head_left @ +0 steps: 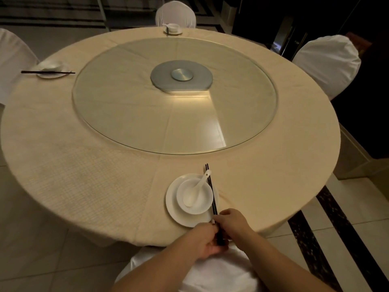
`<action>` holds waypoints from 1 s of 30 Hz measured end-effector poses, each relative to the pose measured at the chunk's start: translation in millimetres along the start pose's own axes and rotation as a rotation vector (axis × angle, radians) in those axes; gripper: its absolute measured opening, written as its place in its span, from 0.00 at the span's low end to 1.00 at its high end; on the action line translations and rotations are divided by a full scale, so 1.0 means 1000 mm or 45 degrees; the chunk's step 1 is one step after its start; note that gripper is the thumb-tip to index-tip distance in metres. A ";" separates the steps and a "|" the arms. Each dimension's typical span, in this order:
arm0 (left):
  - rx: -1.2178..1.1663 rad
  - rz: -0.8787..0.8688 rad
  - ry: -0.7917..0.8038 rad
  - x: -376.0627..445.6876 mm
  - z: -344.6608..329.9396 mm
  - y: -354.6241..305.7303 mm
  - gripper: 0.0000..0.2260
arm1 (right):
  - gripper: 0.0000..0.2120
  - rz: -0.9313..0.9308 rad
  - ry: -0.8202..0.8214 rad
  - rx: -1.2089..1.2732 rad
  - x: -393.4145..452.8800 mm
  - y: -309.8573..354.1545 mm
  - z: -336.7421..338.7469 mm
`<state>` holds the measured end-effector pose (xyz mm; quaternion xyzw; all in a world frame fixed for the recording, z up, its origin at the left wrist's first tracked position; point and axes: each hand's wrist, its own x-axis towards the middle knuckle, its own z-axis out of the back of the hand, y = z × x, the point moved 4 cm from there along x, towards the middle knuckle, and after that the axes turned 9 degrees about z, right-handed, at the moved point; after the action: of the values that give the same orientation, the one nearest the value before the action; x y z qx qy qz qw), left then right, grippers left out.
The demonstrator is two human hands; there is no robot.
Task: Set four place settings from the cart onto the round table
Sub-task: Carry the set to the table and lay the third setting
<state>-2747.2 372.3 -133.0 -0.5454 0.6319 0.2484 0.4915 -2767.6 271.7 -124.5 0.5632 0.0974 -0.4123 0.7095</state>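
Both hands met at the near edge of the round worktop [105, 169], at the near ends of a pair of dark chopsticks [211, 190]. The left hand [205, 242] had its fingers curled round the butt ends, and the right hand [230, 221] pinched the sticks just beyond. The chopsticks lay across the right rim of the white plate [174, 207], beside the bowl [194, 196] holding a ceramic spoon [195, 191]. They looked light, stiff and smooth, likely to roll or slide off the glazed rim, so holding them as a pair near the thick ends seemed wisest. Two other settings sat farther round the worktop from this plate: one left, one opposite.
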 end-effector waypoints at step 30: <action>0.185 0.057 -0.167 0.013 0.023 0.003 0.10 | 0.05 0.153 0.034 -0.102 0.012 -0.006 -0.005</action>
<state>-2741.2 386.9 -154.5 -0.4765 0.6267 0.2480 0.5645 -2762.0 270.3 -138.0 0.5444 0.0894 -0.3573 0.7536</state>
